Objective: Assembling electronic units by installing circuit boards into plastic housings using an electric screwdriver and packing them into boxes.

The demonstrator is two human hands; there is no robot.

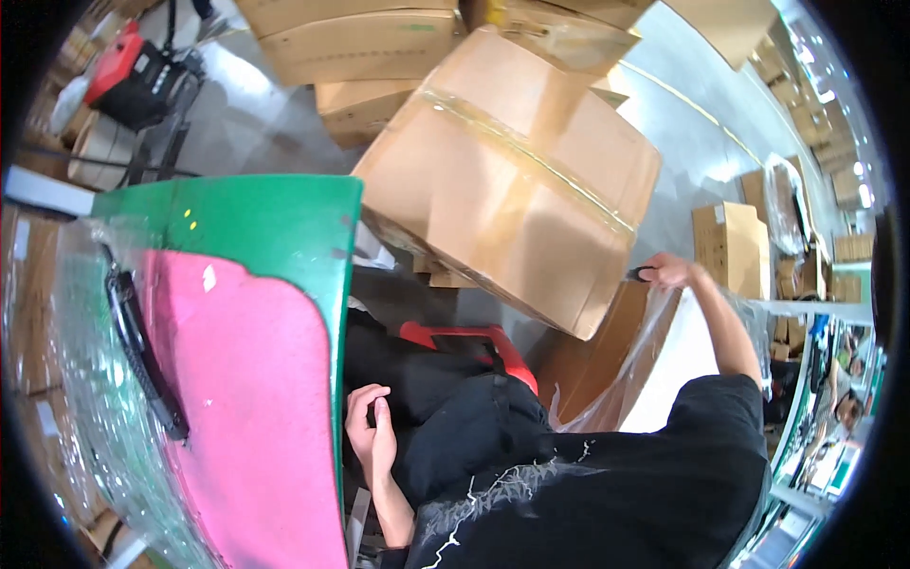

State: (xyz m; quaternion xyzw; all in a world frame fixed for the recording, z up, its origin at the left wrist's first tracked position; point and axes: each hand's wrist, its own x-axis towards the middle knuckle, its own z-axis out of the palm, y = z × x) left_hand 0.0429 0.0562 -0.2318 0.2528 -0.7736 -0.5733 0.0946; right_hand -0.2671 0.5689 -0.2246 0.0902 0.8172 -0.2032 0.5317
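Observation:
My right hand [671, 270] reaches out to the right and is closed on a small black object [640, 273], whose kind I cannot make out. It is above an open cardboard box with a clear plastic liner [621, 394]. My left hand [370, 422] hovers beside the table edge over my lap, fingers loosely bent, thumb apart, nothing in it. Left of it, the green table with a pink mat [251, 379] carries a long black part [142, 351] lying on clear plastic wrap [100, 379].
A large taped cardboard box [517, 175] stands ahead, with more boxes [360, 43] behind it. A red plastic stool [512, 356] is under me. Another carton [730, 251] stands at the right. A red and black machine [133, 81] is at the far left.

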